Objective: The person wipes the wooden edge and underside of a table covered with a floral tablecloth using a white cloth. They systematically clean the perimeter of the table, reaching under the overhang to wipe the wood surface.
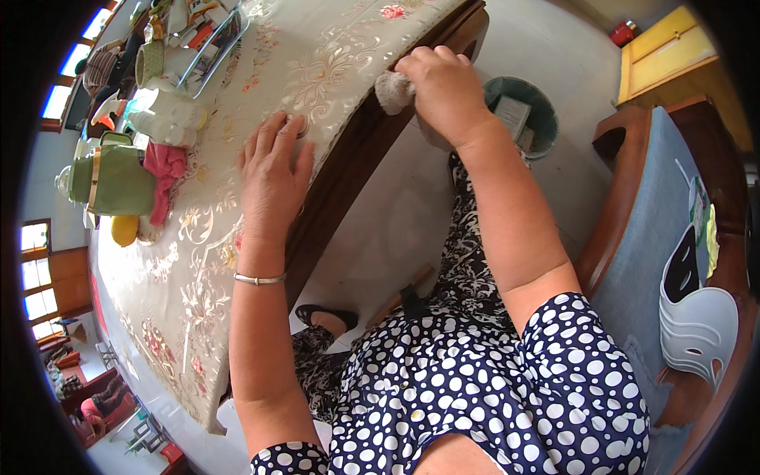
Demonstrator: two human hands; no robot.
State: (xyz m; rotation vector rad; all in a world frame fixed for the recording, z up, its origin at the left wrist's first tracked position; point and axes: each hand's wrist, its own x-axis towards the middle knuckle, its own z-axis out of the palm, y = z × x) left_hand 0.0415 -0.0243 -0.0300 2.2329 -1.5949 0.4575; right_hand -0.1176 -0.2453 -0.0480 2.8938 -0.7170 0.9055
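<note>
My left hand (275, 174) lies flat on the floral tablecloth (332, 59), its fingers stretched out near the table's edge. A silver bracelet (260, 279) circles that wrist. Farther to the right, my right hand (447, 91) is closed on a greyish cloth (393, 93). The cloth presses against the table's dark wooden edge (360, 150), close to the far corner. Part of the cloth is hidden under my fingers.
A green bin (546, 123) stands on the floor beyond my right forearm. To the right is a wooden seat with a blue cushion (633, 229) and a white mask (701, 317). A green container (119, 182), a pink cloth (164, 174) and a wire basket (215, 49) occupy the table's left side.
</note>
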